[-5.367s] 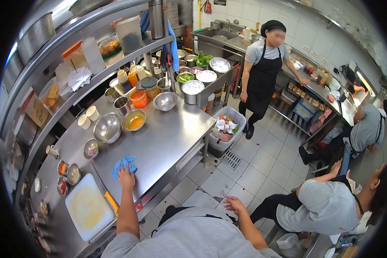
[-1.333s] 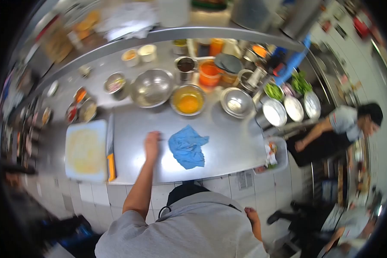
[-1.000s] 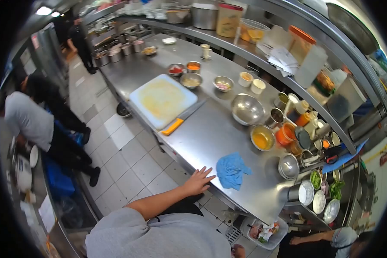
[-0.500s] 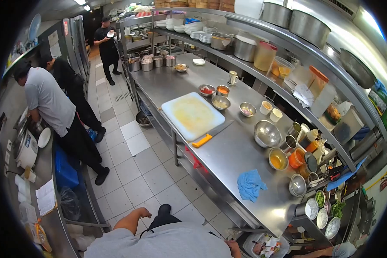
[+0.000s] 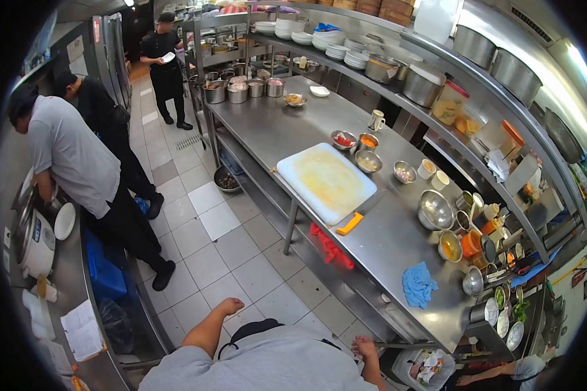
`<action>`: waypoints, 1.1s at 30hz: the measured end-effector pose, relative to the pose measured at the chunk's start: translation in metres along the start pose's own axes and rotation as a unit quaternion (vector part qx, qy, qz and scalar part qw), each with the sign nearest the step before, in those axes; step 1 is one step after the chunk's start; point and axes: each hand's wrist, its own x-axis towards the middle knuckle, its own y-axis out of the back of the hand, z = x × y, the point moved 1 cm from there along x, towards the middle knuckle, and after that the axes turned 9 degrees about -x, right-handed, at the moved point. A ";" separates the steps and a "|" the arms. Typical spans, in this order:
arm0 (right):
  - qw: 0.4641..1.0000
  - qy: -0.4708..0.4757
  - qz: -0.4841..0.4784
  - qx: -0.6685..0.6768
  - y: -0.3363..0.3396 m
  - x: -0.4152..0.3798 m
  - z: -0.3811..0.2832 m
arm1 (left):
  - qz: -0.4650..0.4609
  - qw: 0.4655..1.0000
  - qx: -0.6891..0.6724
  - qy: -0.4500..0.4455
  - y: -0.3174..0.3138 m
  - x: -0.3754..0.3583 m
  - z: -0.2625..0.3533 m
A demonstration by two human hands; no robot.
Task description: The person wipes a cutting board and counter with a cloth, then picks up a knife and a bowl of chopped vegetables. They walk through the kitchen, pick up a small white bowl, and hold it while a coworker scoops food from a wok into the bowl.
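Observation:
My left hand (image 5: 230, 305) hangs over the tiled floor in front of my body, its fingers loosely curled and too small to read clearly. To the right, my right hand (image 5: 364, 347) is low beside the steel table (image 5: 398, 247), near its front edge and left of a waste bin (image 5: 425, 369). Neither hand touches the table. A white cutting board (image 5: 326, 182) with yellowish stains lies on the table, and a knife with a yellow handle (image 5: 350, 223) rests at its near corner. A crumpled blue cloth (image 5: 419, 285) lies nearer to me.
Metal bowls (image 5: 436, 210), sauce containers (image 5: 471, 244) and pots (image 5: 238, 92) stand on the table, below a shelf of plates (image 5: 329, 39). Two people bend over the left counter (image 5: 120, 313); another stands at the back with a white dish (image 5: 168, 57). A co-worker's arm shows at bottom right.
The view has shifted, so the table sits farther right. My right hand has come more fully into view. The person at the back appears nearer.

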 end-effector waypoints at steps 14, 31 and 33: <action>0.994 -0.052 0.086 0.032 -0.016 -0.055 0.017 | -0.109 0.982 0.011 0.156 0.041 0.009 -0.057; 0.908 -0.213 0.183 0.312 -0.048 -0.191 0.231 | -0.187 0.977 0.065 -0.076 -0.153 0.110 0.234; 0.901 -0.203 0.197 0.328 -0.038 -0.194 0.250 | -0.208 0.967 0.102 -0.106 -0.187 0.088 0.241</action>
